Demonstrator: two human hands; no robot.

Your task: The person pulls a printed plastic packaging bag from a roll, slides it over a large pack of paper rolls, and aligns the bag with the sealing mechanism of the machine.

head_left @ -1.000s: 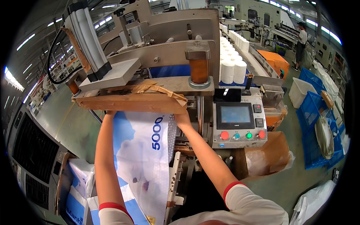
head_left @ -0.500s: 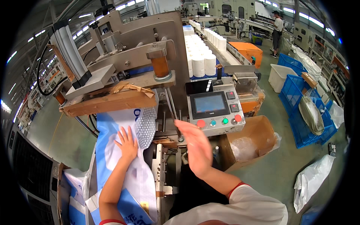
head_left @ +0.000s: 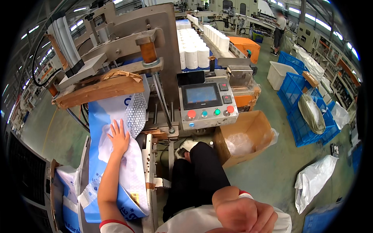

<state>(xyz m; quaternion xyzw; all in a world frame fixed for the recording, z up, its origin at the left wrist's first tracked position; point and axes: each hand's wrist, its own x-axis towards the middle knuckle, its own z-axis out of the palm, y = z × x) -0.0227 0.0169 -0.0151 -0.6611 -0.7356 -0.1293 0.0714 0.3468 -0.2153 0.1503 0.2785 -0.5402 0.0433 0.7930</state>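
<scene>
The left grip [head_left: 119, 140] lies flat, fingers [head_left: 116, 128] spread wide, on the bag [head_left: 134, 167]: smooth, creased blue-and-white film with a dotted panel [head_left: 136, 116], its far end beneath a blocky, brown-covered bar [head_left: 99, 91]. The right grip [head_left: 244, 213] curls before the white shirt [head_left: 186, 221]; whether it holds anything I cannot tell.

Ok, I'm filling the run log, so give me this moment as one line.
left hand: spread on printed bag; right hand: curled, off bag; bag: far end at brown bar; control panel: untouched
</scene>
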